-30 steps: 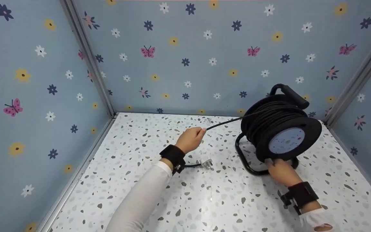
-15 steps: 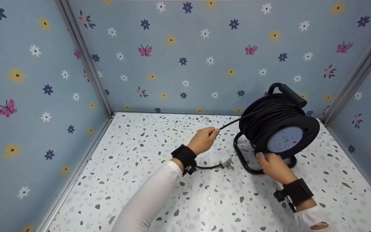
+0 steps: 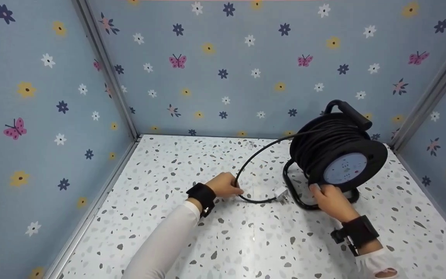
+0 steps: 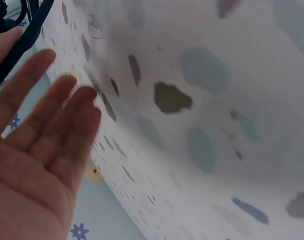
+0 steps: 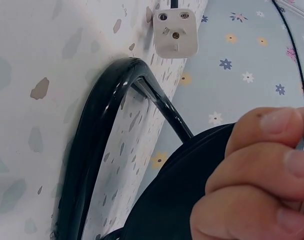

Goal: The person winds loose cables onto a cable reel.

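A black cable reel (image 3: 331,151) with a pale round socket panel (image 3: 345,168) stands on the right of the speckled surface. My right hand (image 3: 330,199) grips the lower front edge of its drum; in the right wrist view its fingers (image 5: 252,182) are curled, and what lies inside them is mostly hidden. From the drum a black cable (image 3: 254,154) runs in a slack arc to my left hand (image 3: 223,185). The left wrist view has that hand's fingers (image 4: 57,107) loosely extended, the cable crossing by the thumb. Beyond the hand the cable ends in a white plug (image 3: 281,192).
The reel's black tube stand (image 3: 293,190) frames its base, with a carrying handle (image 3: 355,115) on top. Patterned blue walls (image 3: 246,69) close off the back and both sides. White speckled surface (image 3: 176,170) extends left and in front of the reel.
The cable, earlier straight from hand to reel, now hangs slack. My left hand moved right, then back left and lower. The drum turned slightly with my right hand at its edge. The plug shifted right.
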Action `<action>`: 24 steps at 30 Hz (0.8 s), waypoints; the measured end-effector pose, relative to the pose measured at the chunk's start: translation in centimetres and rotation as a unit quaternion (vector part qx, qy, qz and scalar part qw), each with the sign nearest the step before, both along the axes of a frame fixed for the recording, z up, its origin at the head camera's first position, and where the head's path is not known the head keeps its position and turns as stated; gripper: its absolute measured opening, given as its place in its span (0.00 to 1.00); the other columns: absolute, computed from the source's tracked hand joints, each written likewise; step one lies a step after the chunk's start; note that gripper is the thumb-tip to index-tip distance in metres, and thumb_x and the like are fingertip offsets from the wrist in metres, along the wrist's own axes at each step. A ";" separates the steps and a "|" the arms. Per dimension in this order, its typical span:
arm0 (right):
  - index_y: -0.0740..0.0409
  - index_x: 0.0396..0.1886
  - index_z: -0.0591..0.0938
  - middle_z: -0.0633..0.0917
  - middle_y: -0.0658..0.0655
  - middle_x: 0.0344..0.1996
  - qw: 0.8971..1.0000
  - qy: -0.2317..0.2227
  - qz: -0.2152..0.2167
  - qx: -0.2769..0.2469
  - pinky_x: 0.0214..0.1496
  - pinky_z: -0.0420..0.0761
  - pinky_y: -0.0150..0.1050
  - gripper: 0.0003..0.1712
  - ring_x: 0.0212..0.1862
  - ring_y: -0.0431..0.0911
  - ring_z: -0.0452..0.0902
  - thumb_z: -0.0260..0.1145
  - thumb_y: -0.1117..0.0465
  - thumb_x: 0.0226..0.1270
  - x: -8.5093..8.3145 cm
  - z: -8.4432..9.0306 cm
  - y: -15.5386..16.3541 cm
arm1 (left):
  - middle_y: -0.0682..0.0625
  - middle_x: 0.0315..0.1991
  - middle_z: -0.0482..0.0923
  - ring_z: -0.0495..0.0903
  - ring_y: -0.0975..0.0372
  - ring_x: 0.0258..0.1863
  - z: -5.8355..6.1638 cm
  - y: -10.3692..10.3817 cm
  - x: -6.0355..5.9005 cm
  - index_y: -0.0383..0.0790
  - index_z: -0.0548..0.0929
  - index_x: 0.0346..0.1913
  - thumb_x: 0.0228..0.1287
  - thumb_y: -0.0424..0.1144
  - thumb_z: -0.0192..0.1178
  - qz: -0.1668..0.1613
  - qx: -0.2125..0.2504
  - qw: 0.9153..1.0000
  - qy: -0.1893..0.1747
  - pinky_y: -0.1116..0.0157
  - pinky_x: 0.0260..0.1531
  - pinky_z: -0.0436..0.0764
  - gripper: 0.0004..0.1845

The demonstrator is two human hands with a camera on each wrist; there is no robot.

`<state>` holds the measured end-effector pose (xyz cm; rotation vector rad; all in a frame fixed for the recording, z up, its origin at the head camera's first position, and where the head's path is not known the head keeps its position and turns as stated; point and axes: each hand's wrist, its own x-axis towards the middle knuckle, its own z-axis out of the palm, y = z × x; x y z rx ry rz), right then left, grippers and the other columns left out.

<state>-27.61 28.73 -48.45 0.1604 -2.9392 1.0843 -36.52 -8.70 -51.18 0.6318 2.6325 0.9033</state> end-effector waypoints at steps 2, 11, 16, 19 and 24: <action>0.50 0.22 0.68 0.67 0.47 0.18 1.000 -0.001 0.004 -0.001 0.28 0.70 0.42 0.28 0.21 0.44 0.64 0.51 0.47 0.90 0.0 0.0 0.0 | 0.44 0.29 0.89 0.72 0.67 0.20 0.2 -1.0 -0.2 0.34 0.93 0.38 0.73 0.44 0.72 0.014 0.020 1.000 0.007 0.71 0.25 0.72 0.14; 0.54 0.29 0.73 0.68 0.49 0.20 1.000 0.004 0.001 0.001 0.31 0.73 0.43 0.26 0.24 0.46 0.69 0.50 0.47 0.91 0.2 -0.3 0.0 | 0.49 0.28 0.82 0.80 0.62 0.28 3.4 -6.3 -0.9 0.40 0.80 0.32 0.87 0.48 0.56 0.148 0.252 0.955 0.053 0.64 0.38 0.82 0.21; 0.52 0.24 0.69 0.68 0.49 0.19 1.000 0.015 -0.014 -0.004 0.32 0.73 0.43 0.28 0.23 0.47 0.69 0.48 0.47 0.91 0.2 -0.5 -0.1 | 0.55 0.20 0.61 0.61 0.62 0.20 4.3 -8.2 -0.7 0.48 0.65 0.25 0.88 0.51 0.52 0.167 0.207 0.955 0.131 0.63 0.29 0.65 0.26; 0.50 0.21 0.66 0.67 0.49 0.18 1.000 0.022 -0.019 -0.008 0.31 0.72 0.43 0.29 0.22 0.46 0.67 0.48 0.48 0.91 0.3 -0.3 -0.4 | 0.55 0.19 0.61 0.61 0.62 0.19 4.2 -8.3 -0.3 0.48 0.66 0.25 0.88 0.53 0.53 0.157 0.165 0.962 0.150 0.62 0.29 0.64 0.26; 0.49 0.18 0.64 0.63 0.46 0.15 0.999 0.040 -0.009 -0.013 0.30 0.69 0.41 0.32 0.19 0.44 0.60 0.47 0.50 0.92 0.4 0.5 -1.4 | 0.55 0.19 0.60 0.58 0.62 0.19 3.5 -7.1 0.2 0.49 0.65 0.24 0.88 0.54 0.51 0.159 0.158 0.966 0.127 0.63 0.29 0.63 0.27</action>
